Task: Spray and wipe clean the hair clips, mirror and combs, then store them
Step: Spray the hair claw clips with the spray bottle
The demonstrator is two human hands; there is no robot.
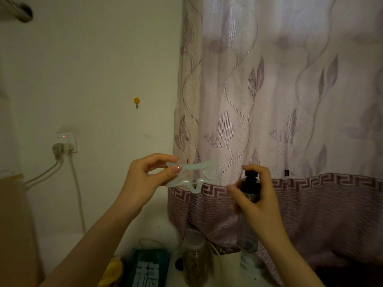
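Observation:
A pale, translucent wavy hair clip [191,176] is held up in the air in front of the curtain. My left hand [145,179] pinches its left end between thumb and fingers. My right hand [257,201] grips a clear spray bottle [247,230] with a black pump top [249,181], just right of the clip. The index finger lies on top of the pump and the nozzle faces the clip. The mirror and combs are out of view.
A patterned lilac curtain [290,100] hangs behind the hands. Below stand a clear jar [194,259], a teal box [147,268], a white bag [226,264] and a yellow object [112,270]. A wall socket [65,141] with cables and a yellow hook [136,101] are on the left wall.

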